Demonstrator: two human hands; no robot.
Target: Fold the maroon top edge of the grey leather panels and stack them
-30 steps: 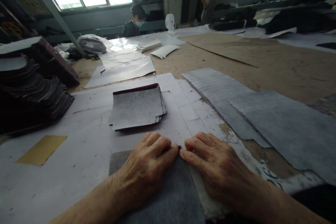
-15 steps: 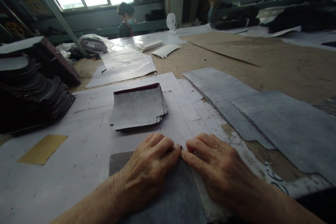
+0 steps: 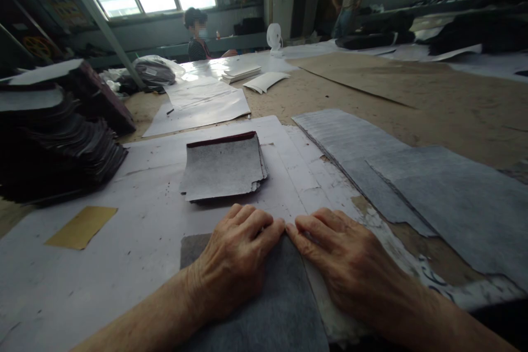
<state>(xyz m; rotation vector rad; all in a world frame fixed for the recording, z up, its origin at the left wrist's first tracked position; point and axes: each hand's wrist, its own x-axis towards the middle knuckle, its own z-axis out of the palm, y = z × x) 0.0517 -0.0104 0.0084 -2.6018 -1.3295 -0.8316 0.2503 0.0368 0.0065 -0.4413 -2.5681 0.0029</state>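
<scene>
Sheet (image 3: 286, 300) lies beneath left hand (image 3: 239, 258), beside right hand (image 3: 344, 258) (both curled, grasp unclear).

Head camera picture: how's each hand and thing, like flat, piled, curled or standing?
Near grey sheet: flat where it shows, partly covered.
Left hand: fingers curled, over the sheet; pinch hidden.
Right hand: fingers curled, at the sheet's far corner; pinch hidden.
Small pile: stacked, edges uneven.
Tall left stack: piled, edges wavy.
Right grey sheets: lying, overlapping.
Yellow card: lying flat.
Fan: upright; spinning unclear.

Panel (image 3: 289, 297) under left hand (image 3: 237, 247), stack (image 3: 220, 168) beyond it, pile (image 3: 61, 148) at left, layered sheets (image 3: 454, 192) at right
</scene>
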